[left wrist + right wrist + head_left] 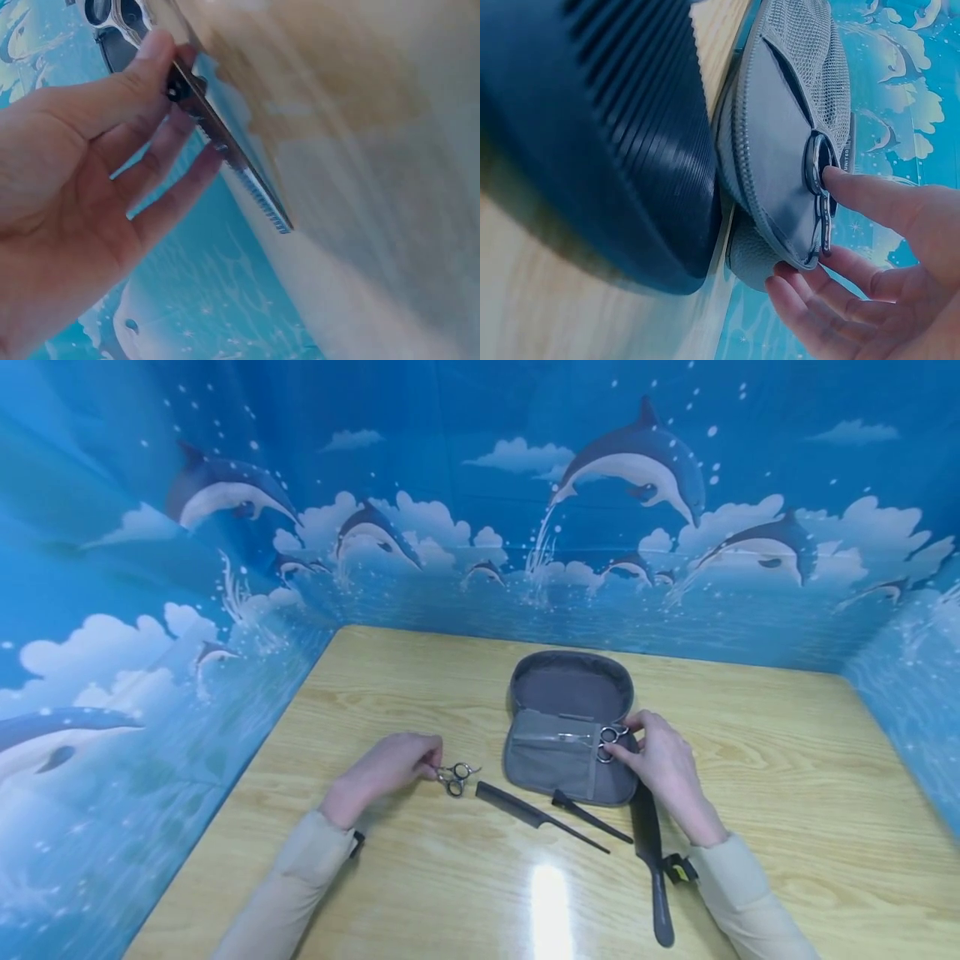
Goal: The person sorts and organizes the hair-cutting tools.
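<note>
My left hand (393, 764) pinches a pair of thinning scissors (247, 176) near the pivot, between thumb and fingertips. Its toothed blade points away from the finger rings, and the other fingers are spread behind it. A grey zip case (555, 768) lies unfolded on the table. At its right side my right hand (663, 764) holds the finger rings of a second pair of scissors (815, 161), thumb on one ring and fingertips at the case's edge. The blades of that pair are hidden inside the case's pocket. A slim metal tool (574, 737) shows in the same pocket.
A black tail comb (517, 805) and a black hair clip (592, 818) lie in front of the case. Beside my right wrist is a wide black comb (647, 831) with a handle. A blue dolphin-print curtain (480, 460) borders the wooden table (420, 893).
</note>
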{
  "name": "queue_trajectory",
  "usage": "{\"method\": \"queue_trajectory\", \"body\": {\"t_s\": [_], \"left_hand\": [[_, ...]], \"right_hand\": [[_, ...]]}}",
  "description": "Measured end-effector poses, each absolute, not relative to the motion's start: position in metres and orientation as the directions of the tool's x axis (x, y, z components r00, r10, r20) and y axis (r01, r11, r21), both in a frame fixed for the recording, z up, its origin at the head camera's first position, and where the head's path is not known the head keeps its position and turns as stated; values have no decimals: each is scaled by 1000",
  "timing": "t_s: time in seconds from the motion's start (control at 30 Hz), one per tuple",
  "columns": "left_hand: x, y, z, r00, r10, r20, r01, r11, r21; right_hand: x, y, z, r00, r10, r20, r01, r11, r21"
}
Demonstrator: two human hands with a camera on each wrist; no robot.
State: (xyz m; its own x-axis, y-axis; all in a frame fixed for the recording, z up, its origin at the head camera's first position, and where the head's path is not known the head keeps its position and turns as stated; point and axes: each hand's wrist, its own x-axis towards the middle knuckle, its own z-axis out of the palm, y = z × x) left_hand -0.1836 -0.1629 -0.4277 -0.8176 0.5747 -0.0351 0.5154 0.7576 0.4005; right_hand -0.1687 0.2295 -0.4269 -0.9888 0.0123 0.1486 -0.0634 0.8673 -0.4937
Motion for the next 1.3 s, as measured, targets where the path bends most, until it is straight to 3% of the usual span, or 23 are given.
{"method": "queue_trajectory", "body": {"t_s": [0.17,0.43,0.7,0.8,0.97,1.13,1.3], "left_hand": [[-186,-169,-431,-806,591,-1,519,709,477],[-191,-166,-432,-855,515,52,461,712,530],[-191,-146,-419,-881,465,89,434,720,541],[-192,-134,-414,-861,493,128,482,706,520],[-192,-107,-406,-787,583,204,601,648,467],[-186,-80,-395,-745,630,218,649,610,456],[-182,-60,-388,-726,665,178,655,589,473]], "right_hand": [[-169,229,-427,-990,12,144,-63,862,-502],[-167,229,-427,-988,13,156,-67,866,-496],[-161,220,-419,-923,-15,383,-207,861,-464],[-157,211,-412,-917,-31,398,-257,808,-530],[-150,196,-408,-955,-89,282,-276,614,-740],[-146,183,-410,-973,-169,156,-213,408,-888],[-143,179,-410,-973,-213,90,-147,270,-952]]}}
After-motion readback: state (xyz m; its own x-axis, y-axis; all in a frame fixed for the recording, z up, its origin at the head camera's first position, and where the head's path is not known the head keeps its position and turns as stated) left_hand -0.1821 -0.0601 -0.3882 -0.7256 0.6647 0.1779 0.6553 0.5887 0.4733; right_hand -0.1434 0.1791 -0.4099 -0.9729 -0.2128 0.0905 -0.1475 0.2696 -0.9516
